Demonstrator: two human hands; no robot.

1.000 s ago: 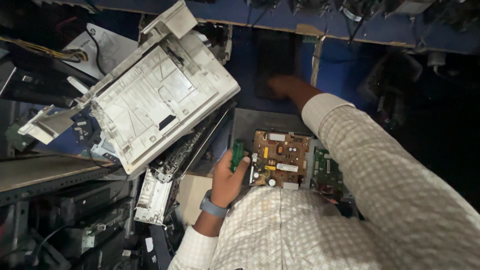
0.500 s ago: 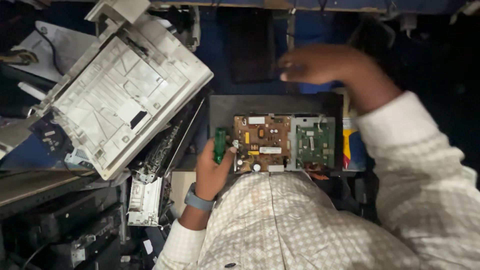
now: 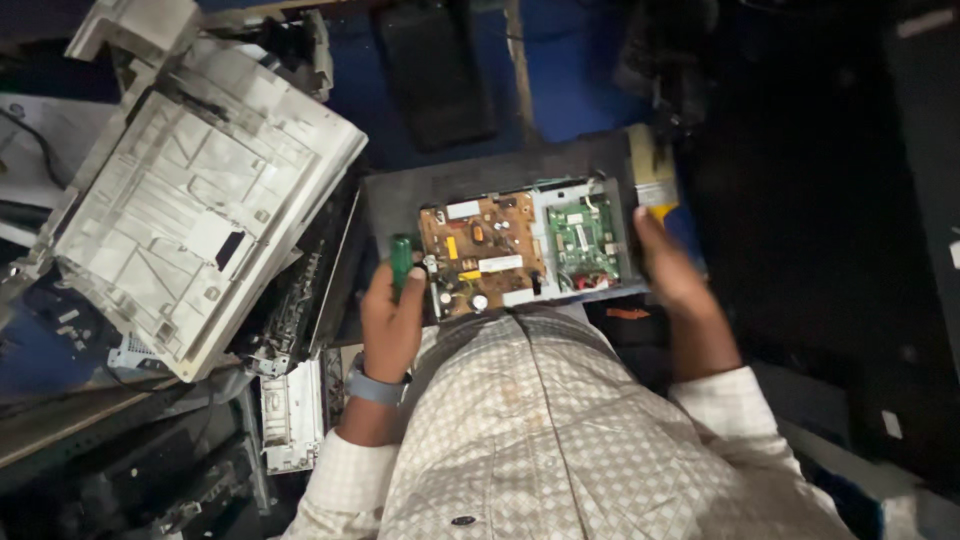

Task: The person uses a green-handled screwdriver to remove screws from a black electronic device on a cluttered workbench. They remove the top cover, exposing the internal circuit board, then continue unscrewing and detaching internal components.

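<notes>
The setting is an electronics repair workshop, specifically one handling printers and similar office machines. Evidence: a dismantled machine chassis lies opened with its brown power circuit board and green logic board exposed. A detached white plastic printer housing rests tilted at the left, its ribbed inner side facing up. A further white printer part and dark internal mechanisms lie just beside it. More stripped dark equipment is stacked at the lower left. The surroundings are dim and crowded, with a blue surface beneath the parts.
</notes>
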